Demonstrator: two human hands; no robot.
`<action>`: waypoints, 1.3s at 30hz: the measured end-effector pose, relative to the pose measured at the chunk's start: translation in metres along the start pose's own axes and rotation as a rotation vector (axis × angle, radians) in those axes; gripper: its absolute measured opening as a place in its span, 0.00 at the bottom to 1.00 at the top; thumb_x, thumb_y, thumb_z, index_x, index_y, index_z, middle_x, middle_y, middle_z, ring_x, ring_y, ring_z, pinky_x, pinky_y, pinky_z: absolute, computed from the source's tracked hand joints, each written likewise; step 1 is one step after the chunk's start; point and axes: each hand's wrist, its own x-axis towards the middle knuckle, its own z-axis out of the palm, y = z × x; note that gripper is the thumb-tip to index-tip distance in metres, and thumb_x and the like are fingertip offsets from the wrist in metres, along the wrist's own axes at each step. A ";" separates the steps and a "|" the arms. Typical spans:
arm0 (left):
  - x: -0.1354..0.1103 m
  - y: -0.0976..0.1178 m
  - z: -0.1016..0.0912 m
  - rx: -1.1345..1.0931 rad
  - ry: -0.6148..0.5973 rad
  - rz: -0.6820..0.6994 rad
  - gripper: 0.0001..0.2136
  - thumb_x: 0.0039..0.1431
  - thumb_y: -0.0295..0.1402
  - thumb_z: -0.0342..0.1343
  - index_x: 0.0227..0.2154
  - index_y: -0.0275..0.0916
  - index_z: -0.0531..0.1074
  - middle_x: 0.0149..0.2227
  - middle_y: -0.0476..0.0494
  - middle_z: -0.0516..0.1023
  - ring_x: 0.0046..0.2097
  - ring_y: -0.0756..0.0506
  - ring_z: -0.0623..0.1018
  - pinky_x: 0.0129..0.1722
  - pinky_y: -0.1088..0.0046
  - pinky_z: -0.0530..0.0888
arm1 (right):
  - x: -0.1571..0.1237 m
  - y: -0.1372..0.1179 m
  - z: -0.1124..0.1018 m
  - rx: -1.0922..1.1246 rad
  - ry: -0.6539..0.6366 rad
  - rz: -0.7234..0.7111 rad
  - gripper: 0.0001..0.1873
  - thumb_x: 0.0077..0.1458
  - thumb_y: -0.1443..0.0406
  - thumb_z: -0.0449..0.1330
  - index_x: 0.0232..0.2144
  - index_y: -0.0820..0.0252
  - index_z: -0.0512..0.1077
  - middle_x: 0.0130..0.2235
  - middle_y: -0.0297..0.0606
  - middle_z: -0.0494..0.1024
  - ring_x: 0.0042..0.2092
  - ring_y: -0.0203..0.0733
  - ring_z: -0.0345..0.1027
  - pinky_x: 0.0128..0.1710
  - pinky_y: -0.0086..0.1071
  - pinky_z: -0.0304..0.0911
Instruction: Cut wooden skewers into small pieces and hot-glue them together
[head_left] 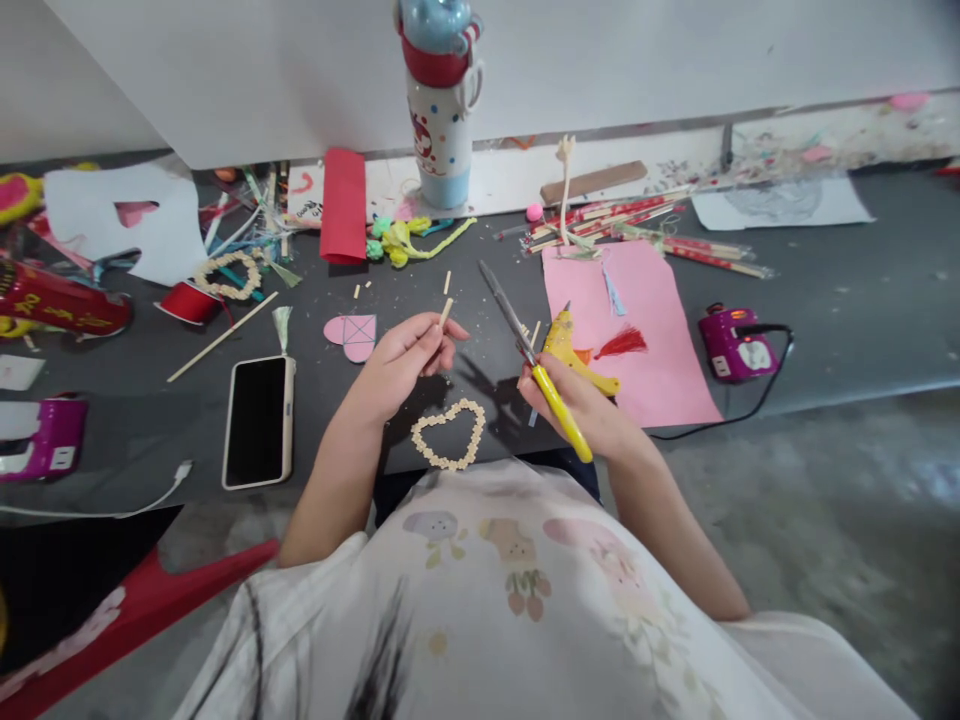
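Note:
Pinched between the thumb and fingers of my left hand (405, 358) is a short wooden stick (446, 311), its end pointing up. My right hand (581, 405) grips a utility knife (556, 405) with a yellow handle; its long blade points up and to the left. On the dark table in front of me lies a heart outline made of small wooden pieces (417, 440). Left of my left hand rests a pink paper heart (359, 337) with drawn lines. A yellow glue gun (560, 340) lies just beyond my right hand, partly on pink paper (660, 300).
A phone (257, 422) and a long wooden stick (221, 338) lie to the left. At the back stands a tall bottle (441, 130), with wrapped sticks (607, 215) to its right. A purple power block (739, 345) with a black cord sits at the right.

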 end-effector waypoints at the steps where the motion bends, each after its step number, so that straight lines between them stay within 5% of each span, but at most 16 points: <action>1: -0.002 0.002 0.000 -0.011 0.020 0.000 0.10 0.62 0.39 0.50 0.36 0.39 0.72 0.24 0.51 0.68 0.24 0.55 0.64 0.23 0.81 0.59 | 0.001 -0.001 0.002 -0.037 -0.029 0.013 0.18 0.57 0.48 0.51 0.31 0.57 0.59 0.29 0.34 0.67 0.30 0.37 0.61 0.32 0.32 0.59; 15: -0.009 0.000 -0.004 0.144 0.158 0.006 0.13 0.64 0.43 0.47 0.34 0.39 0.68 0.21 0.53 0.64 0.22 0.54 0.61 0.20 0.78 0.56 | 0.009 -0.023 0.019 -0.239 -0.144 0.070 0.14 0.57 0.52 0.52 0.34 0.56 0.57 0.31 0.35 0.72 0.28 0.37 0.63 0.28 0.28 0.51; 23: -0.011 0.006 -0.002 0.399 0.153 0.048 0.14 0.65 0.40 0.44 0.27 0.39 0.64 0.20 0.53 0.64 0.24 0.54 0.65 0.24 0.78 0.60 | 0.012 -0.026 0.021 -0.231 -0.135 0.061 0.16 0.56 0.51 0.52 0.33 0.56 0.56 0.33 0.36 0.73 0.29 0.38 0.63 0.29 0.28 0.51; 39: -0.008 0.008 0.003 0.488 0.136 0.095 0.15 0.65 0.40 0.44 0.25 0.39 0.61 0.20 0.54 0.64 0.24 0.53 0.65 0.26 0.76 0.60 | 0.009 -0.028 0.018 -0.268 -0.128 0.067 0.19 0.57 0.49 0.51 0.36 0.58 0.60 0.33 0.40 0.74 0.32 0.42 0.69 0.29 0.29 0.54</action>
